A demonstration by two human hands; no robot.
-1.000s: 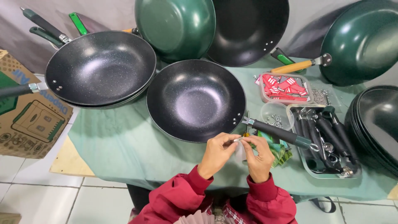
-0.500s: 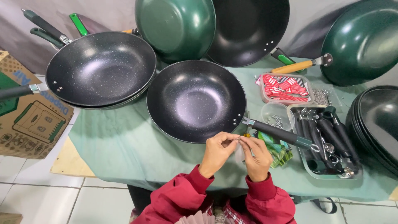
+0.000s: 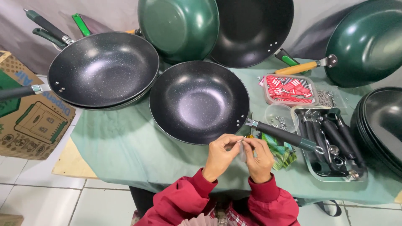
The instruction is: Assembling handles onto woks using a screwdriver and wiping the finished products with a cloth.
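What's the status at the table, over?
Left hand and right hand pinch a small metal part together. Black wok just ahead, handle beside right hand. Nothing blocking.

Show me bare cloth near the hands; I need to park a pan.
Free: the green tablecloth left of the left hand, bordered by the stacked pans and the middle wok. Crowded: right of the right hand, with the handle tray, screw cup and label tray.

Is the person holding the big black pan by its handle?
No, both hands, left hand and right hand, pinch a tiny metal piece together, and the pan's handle lies untouched.
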